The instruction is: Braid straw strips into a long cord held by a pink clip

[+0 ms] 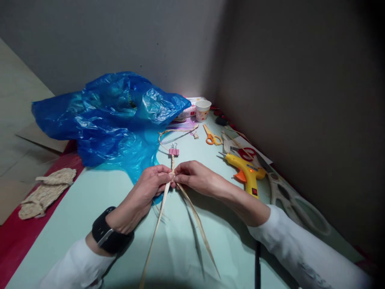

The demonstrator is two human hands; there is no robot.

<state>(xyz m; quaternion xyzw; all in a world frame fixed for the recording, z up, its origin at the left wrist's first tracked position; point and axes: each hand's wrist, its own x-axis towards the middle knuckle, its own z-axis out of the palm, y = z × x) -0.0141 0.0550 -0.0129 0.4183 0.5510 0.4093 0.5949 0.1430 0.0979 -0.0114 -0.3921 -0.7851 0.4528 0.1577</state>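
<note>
A short braid of pale plant fibre [173, 161] runs toward me from a pink binder clip [174, 152] on the table. At its near end my left hand [155, 180] pinches the strands between thumb and fingers. My right hand [192, 175] meets it there, also pinching the fibre. Loose strips trail from the pinch: one long strip [158, 220] slants down to the left, and others [198, 220] fan down to the right. The exact crossing of the strands is hidden by my fingertips.
A crumpled blue plastic bag [114, 116] covers the back left. A woven straw piece [49, 192] lies at the left edge. To the right are a yellow glue gun [248, 170], orange scissors [212, 137], large scissors [288, 196] and a paper cup [203, 111] near the wall.
</note>
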